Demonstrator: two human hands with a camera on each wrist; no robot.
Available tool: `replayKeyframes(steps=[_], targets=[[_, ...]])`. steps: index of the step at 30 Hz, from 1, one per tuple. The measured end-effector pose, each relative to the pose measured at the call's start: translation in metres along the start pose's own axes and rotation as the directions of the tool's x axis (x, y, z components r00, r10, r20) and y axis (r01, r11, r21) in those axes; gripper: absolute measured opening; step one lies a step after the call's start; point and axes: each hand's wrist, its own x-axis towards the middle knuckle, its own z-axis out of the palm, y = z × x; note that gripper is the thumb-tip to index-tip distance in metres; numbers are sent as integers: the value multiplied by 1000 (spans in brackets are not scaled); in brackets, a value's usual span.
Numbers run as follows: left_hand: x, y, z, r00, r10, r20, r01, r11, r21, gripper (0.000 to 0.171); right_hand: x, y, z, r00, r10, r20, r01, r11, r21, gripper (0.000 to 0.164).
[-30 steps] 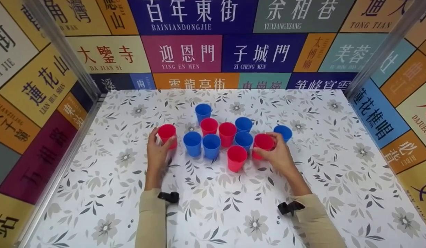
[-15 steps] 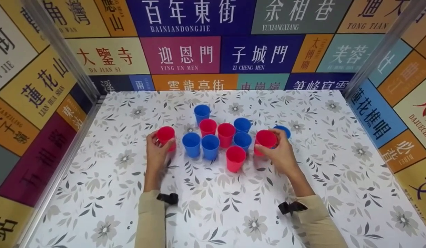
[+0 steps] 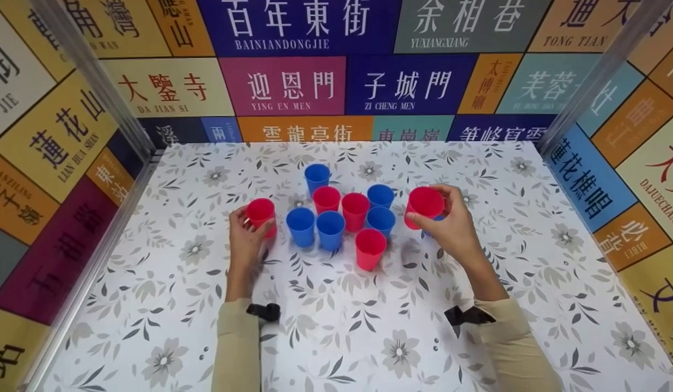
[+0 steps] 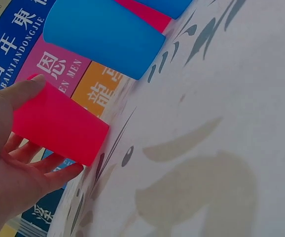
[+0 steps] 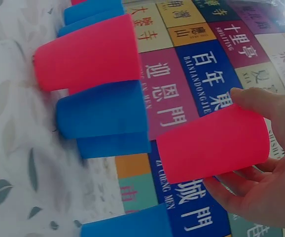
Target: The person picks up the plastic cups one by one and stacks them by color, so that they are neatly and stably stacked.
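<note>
In the head view, my left hand (image 3: 244,234) grips a red cup (image 3: 262,212) at the left of the group. The left wrist view has its thumb on the rim of this red cup (image 4: 58,121) and fingers around the far side; its base appears to meet the table. On the right, my right hand (image 3: 457,228) holds another red cup (image 3: 423,201) between thumb and fingers. That red cup (image 5: 214,143) is raised off the table in the right wrist view. Mostly hidden beneath it and the hand is a blue cup (image 3: 428,233).
Between the hands stand upright cups: a front red cup (image 3: 370,250), two more red cups, and several blue ones, such as a left blue cup (image 3: 300,228) and a rear blue cup (image 3: 317,178). Printed wall panels (image 3: 293,84) enclose the flower-patterned table (image 3: 336,326).
My right hand has lifted its red cup from the table and moved it up and slightly back, in front of the right-hand blue cup. My left hand stays on its cup.
</note>
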Motion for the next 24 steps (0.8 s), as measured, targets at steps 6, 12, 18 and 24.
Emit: replayKeyframes(steps=[6, 12, 18, 24], targets=[[-1, -1, -1, 1000, -4, 4, 4, 1000, -12, 73, 7, -17, 0, 999, -33, 30, 32, 998, 59, 74], [-3, -1, -1, 1000, 13, 7, -14, 999, 31, 73, 14, -28, 7, 996, -45, 81, 37, 995, 98, 73], [-3, -2, -2, 999, 46, 19, -47, 997, 57, 70, 19, -37, 17, 991, -62, 121, 45, 989, 142, 70], [-2, 0, -4, 996, 82, 26, -84, 988, 132, 68, 22, -47, 30, 984, -72, 163, 30, 969, 244, 64]])
